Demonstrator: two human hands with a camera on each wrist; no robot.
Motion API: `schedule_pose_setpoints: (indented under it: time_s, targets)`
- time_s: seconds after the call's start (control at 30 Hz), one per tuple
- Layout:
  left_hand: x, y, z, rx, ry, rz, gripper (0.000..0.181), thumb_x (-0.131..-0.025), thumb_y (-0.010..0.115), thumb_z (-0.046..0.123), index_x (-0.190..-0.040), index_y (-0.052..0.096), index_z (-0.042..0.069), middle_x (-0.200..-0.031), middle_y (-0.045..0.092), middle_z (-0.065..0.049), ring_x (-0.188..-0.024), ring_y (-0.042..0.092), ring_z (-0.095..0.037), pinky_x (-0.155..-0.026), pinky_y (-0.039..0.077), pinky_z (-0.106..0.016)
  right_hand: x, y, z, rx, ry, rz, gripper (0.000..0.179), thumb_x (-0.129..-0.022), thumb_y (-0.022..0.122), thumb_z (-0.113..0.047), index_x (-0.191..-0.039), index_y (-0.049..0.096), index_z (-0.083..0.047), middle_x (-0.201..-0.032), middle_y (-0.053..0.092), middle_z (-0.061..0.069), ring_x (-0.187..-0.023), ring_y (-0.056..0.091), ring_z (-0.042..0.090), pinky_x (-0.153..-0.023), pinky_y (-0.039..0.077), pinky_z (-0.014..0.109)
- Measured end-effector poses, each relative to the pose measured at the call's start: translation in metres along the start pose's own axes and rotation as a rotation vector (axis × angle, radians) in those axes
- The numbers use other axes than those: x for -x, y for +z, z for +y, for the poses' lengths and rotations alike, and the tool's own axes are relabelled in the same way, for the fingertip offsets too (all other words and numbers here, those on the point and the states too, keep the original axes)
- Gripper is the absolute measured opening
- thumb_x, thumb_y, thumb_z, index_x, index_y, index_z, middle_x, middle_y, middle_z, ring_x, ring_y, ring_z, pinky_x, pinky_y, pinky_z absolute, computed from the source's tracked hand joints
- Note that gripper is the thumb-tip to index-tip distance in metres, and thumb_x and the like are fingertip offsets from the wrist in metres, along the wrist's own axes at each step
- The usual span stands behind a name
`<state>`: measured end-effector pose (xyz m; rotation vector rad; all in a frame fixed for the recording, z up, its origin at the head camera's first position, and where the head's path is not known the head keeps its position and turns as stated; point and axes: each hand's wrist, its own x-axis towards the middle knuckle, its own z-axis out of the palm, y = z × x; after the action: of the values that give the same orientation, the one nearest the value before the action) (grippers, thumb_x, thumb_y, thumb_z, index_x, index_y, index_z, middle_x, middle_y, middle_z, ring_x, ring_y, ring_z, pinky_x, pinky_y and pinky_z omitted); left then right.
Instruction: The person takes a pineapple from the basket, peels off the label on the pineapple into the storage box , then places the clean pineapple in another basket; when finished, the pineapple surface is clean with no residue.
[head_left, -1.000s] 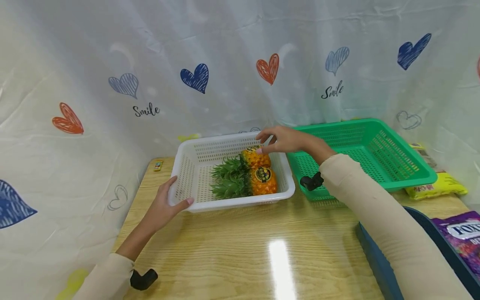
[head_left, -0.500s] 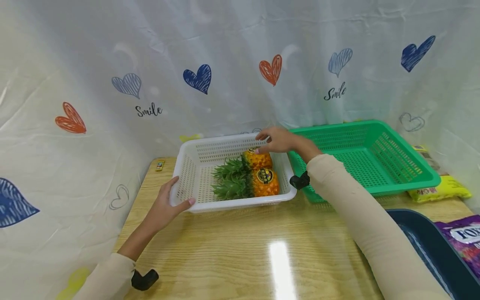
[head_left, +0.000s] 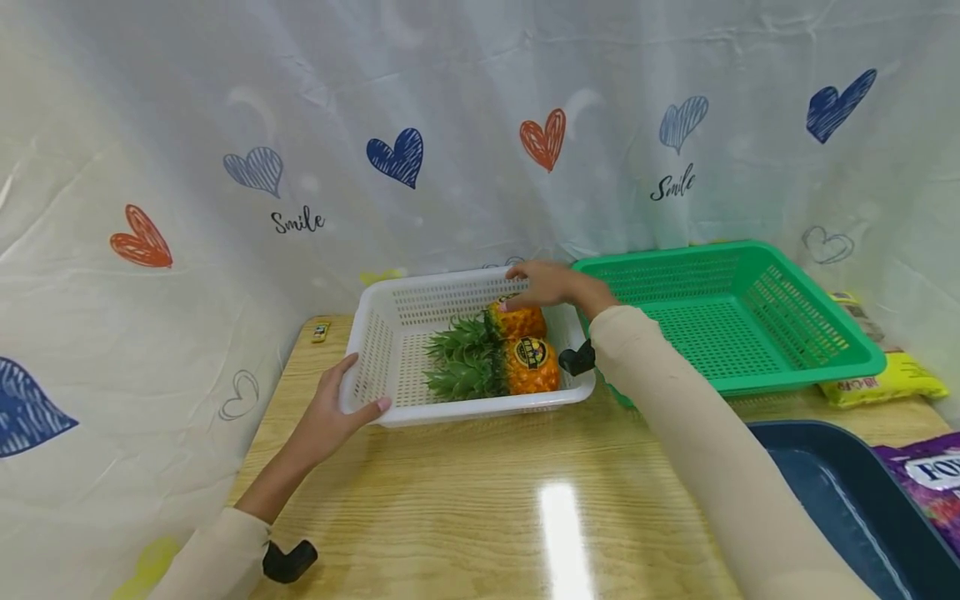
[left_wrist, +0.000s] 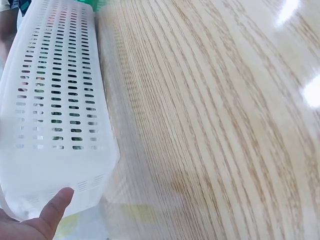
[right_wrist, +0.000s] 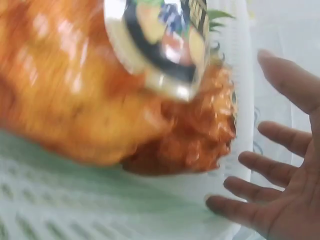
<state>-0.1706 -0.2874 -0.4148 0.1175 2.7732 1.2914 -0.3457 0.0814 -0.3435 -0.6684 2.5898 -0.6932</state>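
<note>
While L hand, thumb spread, braces a white slotted plastic basket, R hand, fingers wide, hovers by two orange, green-crowned pineapples inside: prob. heavy, firm, best held mid-body.

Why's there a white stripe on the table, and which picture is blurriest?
Head view: glare on the shiny table, perhaps a reflected lamp; left wrist view: more glare there; right wrist view: blurriest, the nearer pineapple smeared, the right hand sharper.

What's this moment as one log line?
left hand: touches white basket corner; right hand: open by far pineapple; near pineapple: in basket
</note>
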Motion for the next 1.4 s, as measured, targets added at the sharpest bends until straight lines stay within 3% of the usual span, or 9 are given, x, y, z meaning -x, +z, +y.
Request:
schedule_pose_setpoints:
  time_s: [0.27, 0.3, 0.4, 0.5, 0.6, 0.67, 0.9, 1.4]
  targets:
    - [0.002, -0.001, 0.000, 0.012, 0.013, -0.007, 0.099, -0.093, 0.070, 0.045, -0.162, 0.008, 0.012, -0.158, 0.015, -0.027, -0.130, 0.044, -0.043, -0.100, 0.044, -0.056, -0.007, 0.014, -0.001, -0.046, 0.047, -0.075, 0.080, -0.094, 0.069, -0.040, -0.156, 0.032, -0.006, -0.159, 0.034, 0.021, -0.143, 0.038, 0.039, -0.110, 0.040, 0.052]
    - [0.002, -0.001, 0.000, 0.014, 0.014, -0.007, 0.099, -0.093, 0.070, 0.045, -0.162, 0.008, 0.012, -0.158, 0.015, -0.026, -0.131, 0.044, -0.043, -0.100, 0.044, -0.055, -0.007, 0.015, 0.000, -0.044, 0.047, -0.081, 0.080, -0.094, 0.070, -0.040, -0.157, 0.032, -0.006, -0.158, 0.035, 0.020, -0.134, 0.047, 0.038, -0.105, 0.044, 0.050]
    - [0.001, -0.001, 0.000, 0.015, 0.016, -0.007, 0.099, -0.092, 0.070, 0.045, -0.162, 0.008, 0.012, -0.158, 0.015, -0.026, -0.131, 0.044, -0.043, -0.100, 0.043, -0.055, -0.008, 0.018, 0.003, -0.030, 0.040, -0.099, 0.081, -0.094, 0.070, -0.040, -0.157, 0.032, -0.008, -0.158, 0.036, 0.018, -0.108, 0.053, 0.031, -0.086, 0.048, 0.043]
    - [0.000, 0.000, 0.000, 0.018, 0.013, -0.010, 0.099, -0.092, 0.070, 0.045, -0.162, 0.009, 0.013, -0.158, 0.016, -0.026, -0.130, 0.044, -0.043, -0.100, 0.044, -0.055, -0.009, 0.021, 0.006, -0.024, 0.041, -0.120, 0.081, -0.093, 0.071, -0.040, -0.157, 0.033, -0.009, -0.160, 0.033, 0.016, -0.105, 0.049, 0.028, -0.079, 0.043, 0.039]
    - [0.000, 0.000, 0.001, 0.018, 0.011, -0.013, 0.099, -0.092, 0.071, 0.045, -0.162, 0.009, 0.014, -0.157, 0.016, -0.026, -0.130, 0.044, -0.043, -0.100, 0.044, -0.055, -0.009, 0.022, 0.007, -0.021, 0.051, -0.136, 0.082, -0.092, 0.071, -0.041, -0.157, 0.032, -0.010, -0.163, 0.027, 0.016, -0.131, 0.044, 0.030, -0.090, 0.045, 0.041]
    - [0.000, 0.000, 0.001, 0.021, 0.010, -0.015, 0.099, -0.092, 0.070, 0.045, -0.162, 0.009, 0.014, -0.158, 0.015, -0.026, -0.131, 0.044, -0.043, -0.100, 0.044, -0.055, -0.009, 0.022, 0.006, -0.020, 0.063, -0.143, 0.085, -0.091, 0.073, -0.042, -0.158, 0.031, -0.011, -0.164, 0.025, 0.015, -0.140, 0.039, 0.033, -0.097, 0.045, 0.045]
    - [-0.001, -0.001, 0.002, 0.034, 0.014, -0.014, 0.098, -0.093, 0.069, 0.044, -0.162, 0.008, 0.014, -0.157, 0.016, -0.026, -0.129, 0.045, -0.042, -0.099, 0.045, -0.053, -0.011, 0.020, 0.001, -0.010, 0.080, -0.159, 0.088, -0.089, 0.075, -0.043, -0.159, 0.029, -0.014, -0.165, 0.023, 0.015, -0.142, 0.037, 0.036, -0.099, 0.048, 0.051]
    - [-0.002, -0.001, -0.002, 0.033, 0.023, -0.009, 0.098, -0.093, 0.069, 0.045, -0.162, 0.008, 0.013, -0.157, 0.016, -0.026, -0.129, 0.045, -0.043, -0.100, 0.044, -0.055, -0.013, 0.022, -0.003, 0.028, 0.069, -0.153, 0.096, -0.085, 0.080, -0.043, -0.159, 0.028, -0.011, -0.163, 0.026, 0.017, -0.147, 0.031, 0.038, -0.113, 0.037, 0.053]
